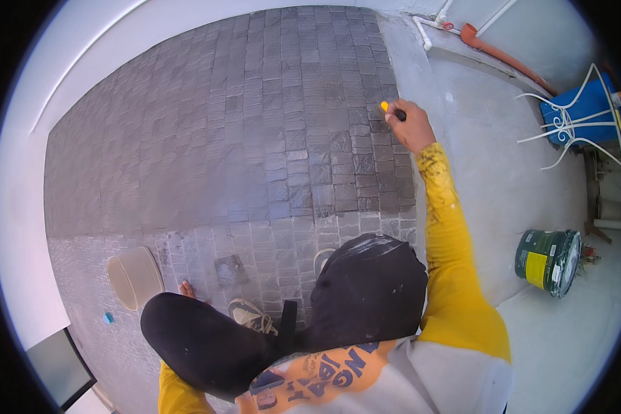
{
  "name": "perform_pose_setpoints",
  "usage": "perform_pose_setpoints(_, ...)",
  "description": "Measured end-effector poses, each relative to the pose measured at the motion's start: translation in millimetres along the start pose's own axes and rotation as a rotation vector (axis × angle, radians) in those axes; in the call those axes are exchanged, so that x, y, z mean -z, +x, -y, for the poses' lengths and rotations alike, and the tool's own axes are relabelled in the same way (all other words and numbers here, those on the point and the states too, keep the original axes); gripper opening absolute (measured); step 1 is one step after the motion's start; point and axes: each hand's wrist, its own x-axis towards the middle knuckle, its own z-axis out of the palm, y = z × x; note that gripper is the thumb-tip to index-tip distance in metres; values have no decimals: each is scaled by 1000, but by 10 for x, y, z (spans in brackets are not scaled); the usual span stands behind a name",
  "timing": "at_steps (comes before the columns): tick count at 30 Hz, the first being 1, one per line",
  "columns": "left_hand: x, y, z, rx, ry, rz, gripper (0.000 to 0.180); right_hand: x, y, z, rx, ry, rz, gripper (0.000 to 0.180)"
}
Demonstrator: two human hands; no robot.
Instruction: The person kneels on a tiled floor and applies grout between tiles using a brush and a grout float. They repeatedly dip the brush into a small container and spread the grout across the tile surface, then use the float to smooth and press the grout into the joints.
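Observation:
My right hand (410,126) is stretched far forward, its fingers closed around a small tool with a yellow-and-black handle (385,106). The tool's working end is hidden or too small to make out. Below it lies stone-patterned paving (297,103), dark grey, near its right border with pale concrete. My left hand (187,289) is low beside my left knee, at the paving; only its fingers show, stretched out with nothing visible in them. Just left of it sits a beige plastic tub (135,277).
Paving near my shoes (252,316) is lighter, with one dark square patch (231,270). A small blue object (108,317) lies beyond the tub. On the right stand a green bucket (546,262), a white metal frame (566,124) by a blue container (583,110), and an orange pipe (507,58).

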Motion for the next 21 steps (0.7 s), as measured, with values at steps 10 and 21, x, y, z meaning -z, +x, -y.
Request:
perform_pose_setpoints(10,35,-59,28,8,-36,16,100,-2597,673,1948,166,467,197,32)
perform_pose_setpoints(21,-132,-50,397,9,-200,51,97,-471,595,264,-338,457,-284,21)
